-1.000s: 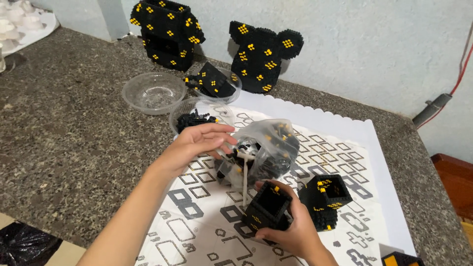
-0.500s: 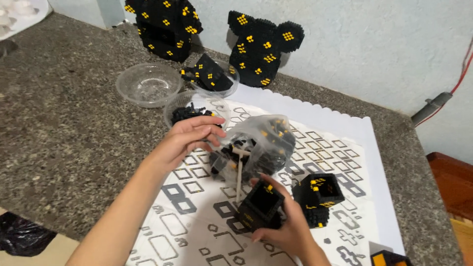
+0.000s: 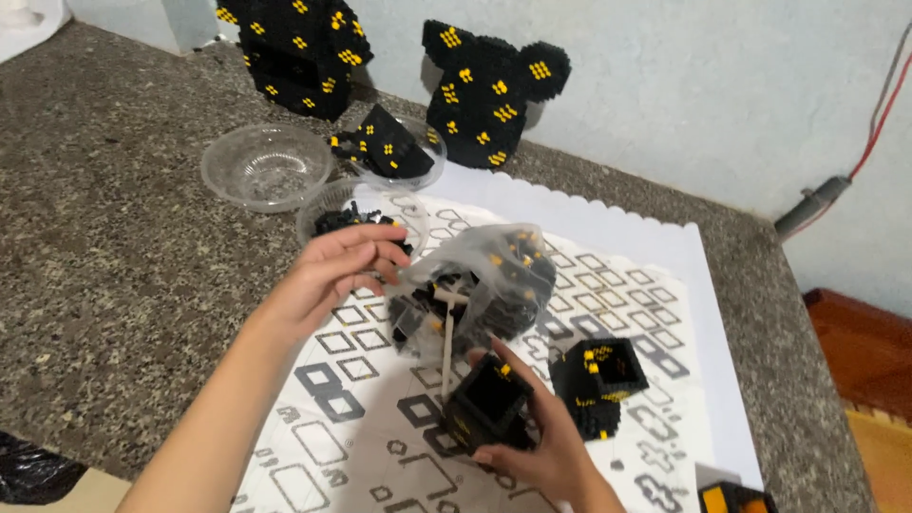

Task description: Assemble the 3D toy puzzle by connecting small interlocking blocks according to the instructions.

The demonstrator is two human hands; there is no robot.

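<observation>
Hands on brick bag and block box

Left hand (image 3: 332, 271) pinches the soft, crinkly plastic bag (image 3: 484, 285) by its edge; right hand (image 3: 541, 446) grasps the hollow black box (image 3: 486, 404) just below it. Looks light, likely fragile; hold by walls.

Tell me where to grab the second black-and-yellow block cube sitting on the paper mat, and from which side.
Grip the block cube across its two opposite outer walls, coming down from above. It stands free on the mat with its open top up, and the right hand crowds its left side, so a top approach looks clearest.
</observation>
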